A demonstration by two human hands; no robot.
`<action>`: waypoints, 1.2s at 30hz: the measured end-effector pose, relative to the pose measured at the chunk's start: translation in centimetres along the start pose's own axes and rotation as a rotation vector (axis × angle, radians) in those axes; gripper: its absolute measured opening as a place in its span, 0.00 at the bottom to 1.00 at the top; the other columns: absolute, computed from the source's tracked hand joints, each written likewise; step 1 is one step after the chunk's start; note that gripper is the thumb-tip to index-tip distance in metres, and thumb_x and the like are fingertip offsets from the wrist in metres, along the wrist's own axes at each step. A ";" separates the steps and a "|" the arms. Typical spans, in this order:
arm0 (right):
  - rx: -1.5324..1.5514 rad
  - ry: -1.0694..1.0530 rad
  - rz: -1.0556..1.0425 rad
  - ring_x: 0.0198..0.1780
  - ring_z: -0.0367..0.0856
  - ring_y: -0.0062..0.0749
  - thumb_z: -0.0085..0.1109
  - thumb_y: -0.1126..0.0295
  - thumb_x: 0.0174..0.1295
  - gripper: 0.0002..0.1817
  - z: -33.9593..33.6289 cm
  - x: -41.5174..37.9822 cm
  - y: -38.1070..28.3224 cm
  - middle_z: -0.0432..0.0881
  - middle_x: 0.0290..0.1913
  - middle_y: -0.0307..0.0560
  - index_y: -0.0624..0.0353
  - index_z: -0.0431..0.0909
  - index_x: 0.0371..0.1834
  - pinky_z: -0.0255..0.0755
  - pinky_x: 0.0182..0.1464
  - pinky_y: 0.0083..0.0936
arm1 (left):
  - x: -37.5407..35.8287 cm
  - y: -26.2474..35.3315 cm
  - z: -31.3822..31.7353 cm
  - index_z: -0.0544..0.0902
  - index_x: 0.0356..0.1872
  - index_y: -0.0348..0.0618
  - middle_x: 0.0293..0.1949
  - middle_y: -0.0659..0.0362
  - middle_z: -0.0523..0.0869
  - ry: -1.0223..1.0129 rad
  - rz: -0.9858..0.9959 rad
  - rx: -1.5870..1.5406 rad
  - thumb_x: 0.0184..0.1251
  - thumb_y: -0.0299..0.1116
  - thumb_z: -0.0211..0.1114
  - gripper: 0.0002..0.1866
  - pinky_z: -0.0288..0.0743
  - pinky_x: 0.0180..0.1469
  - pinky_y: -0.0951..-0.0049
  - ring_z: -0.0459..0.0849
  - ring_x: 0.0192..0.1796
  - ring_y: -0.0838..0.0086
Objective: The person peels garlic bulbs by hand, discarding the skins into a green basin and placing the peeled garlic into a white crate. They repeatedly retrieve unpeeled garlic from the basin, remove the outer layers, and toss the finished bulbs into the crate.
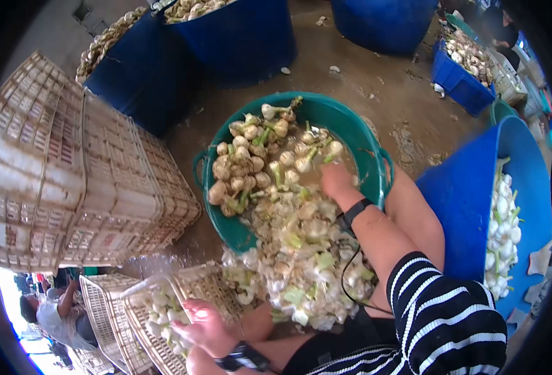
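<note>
A green basin stands between my legs, holding murky water and many garlic bulbs with roots and short green stems. My right hand reaches down into its water beside a few floating bulbs; its fingertips are hidden. Loose garlic skins are heaped at the basin's near side and spill toward my lap. At the lower left, my left hand is held over a white plastic crate of cleaner, peeled-looking bulbs. Its fingers are spread apart.
Stacked dirty white crates rise at the left. Blue tubs stand at the back, some heaped with garlic. On the right are a blue tub with white bulbs and a blue crate of garlic. Another person sits at the lower left.
</note>
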State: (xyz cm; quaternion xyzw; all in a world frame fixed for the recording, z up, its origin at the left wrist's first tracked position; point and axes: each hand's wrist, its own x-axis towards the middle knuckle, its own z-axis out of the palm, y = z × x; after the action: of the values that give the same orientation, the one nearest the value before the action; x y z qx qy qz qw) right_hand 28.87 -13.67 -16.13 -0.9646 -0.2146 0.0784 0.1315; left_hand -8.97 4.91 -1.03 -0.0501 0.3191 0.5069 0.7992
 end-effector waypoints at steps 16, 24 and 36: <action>0.932 0.051 -0.474 0.30 0.76 0.47 0.55 0.74 0.54 0.08 -5.4 -14.5 -16.4 0.77 0.32 0.54 0.63 0.76 0.37 0.70 0.33 0.34 | 0.2 -14.1 -1.1 0.74 0.44 0.45 0.36 0.60 0.80 -0.156 -0.376 0.857 0.65 0.61 0.43 0.28 0.70 0.28 0.77 0.78 0.33 0.78; 0.547 -0.207 -0.625 0.22 0.74 0.43 0.52 0.73 0.53 0.07 -10.0 -19.8 -14.7 0.74 0.18 0.54 0.66 0.75 0.24 0.67 0.26 0.33 | -1.8 -11.6 -0.7 0.71 0.21 0.50 0.15 0.69 0.66 -0.218 -0.225 1.065 0.64 0.46 0.50 0.15 0.48 0.15 0.78 0.59 0.14 0.84; 0.854 -0.345 -0.277 0.17 0.72 0.28 0.50 0.71 0.56 0.10 -9.2 -20.2 -11.7 0.73 0.16 0.46 0.67 0.74 0.22 0.67 0.22 0.23 | 0.5 -12.9 -2.8 0.73 0.31 0.37 0.27 0.56 0.75 -1.080 -0.021 1.440 0.66 0.42 0.45 0.17 0.66 0.29 0.66 0.72 0.27 0.72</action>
State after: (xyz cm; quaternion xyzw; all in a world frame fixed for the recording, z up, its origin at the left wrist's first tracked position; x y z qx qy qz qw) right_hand 8.13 -14.27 -2.10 -0.7595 -0.3082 0.3004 0.4877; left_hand 0.74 -2.01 -6.64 0.7048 0.1399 0.1315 0.6829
